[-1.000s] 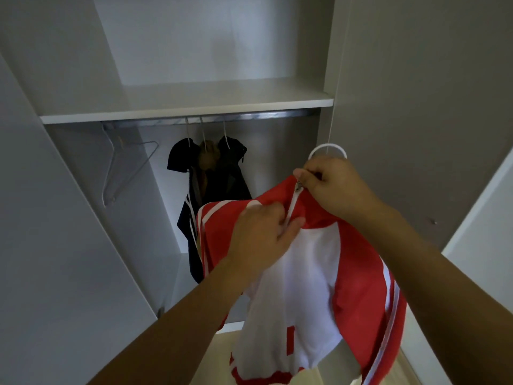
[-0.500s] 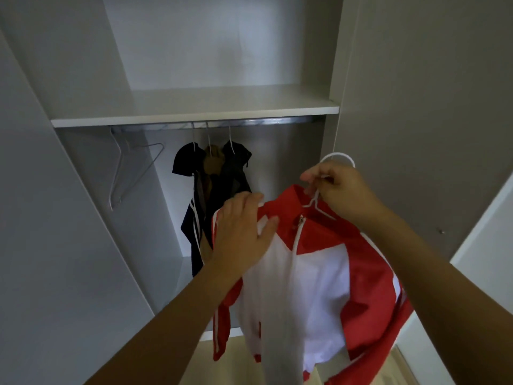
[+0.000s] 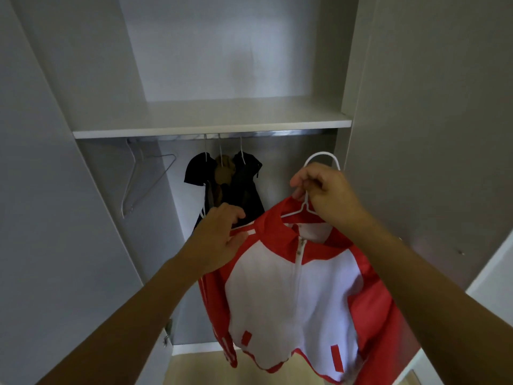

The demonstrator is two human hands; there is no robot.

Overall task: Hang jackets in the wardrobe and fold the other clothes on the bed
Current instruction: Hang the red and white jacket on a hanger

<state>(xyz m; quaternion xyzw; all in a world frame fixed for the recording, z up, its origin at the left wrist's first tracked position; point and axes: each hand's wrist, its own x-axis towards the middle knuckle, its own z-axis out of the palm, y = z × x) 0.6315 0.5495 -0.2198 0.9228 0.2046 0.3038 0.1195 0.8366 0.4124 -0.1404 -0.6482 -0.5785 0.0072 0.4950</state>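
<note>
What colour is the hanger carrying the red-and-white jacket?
White hanger, clearest in the head view.

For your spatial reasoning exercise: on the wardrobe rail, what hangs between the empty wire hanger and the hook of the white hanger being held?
In the head view, dark jackets hang between the empty hanger and the white hanger.

Red and white jacket (image 3: 291, 295) now spread front-on and zipped on its white hanger (image 3: 306, 202), no longer bunched, left hand (image 3: 219, 240) moved from collar to shoulder, right hand (image 3: 323, 190) now pinching the hanger neck
</note>
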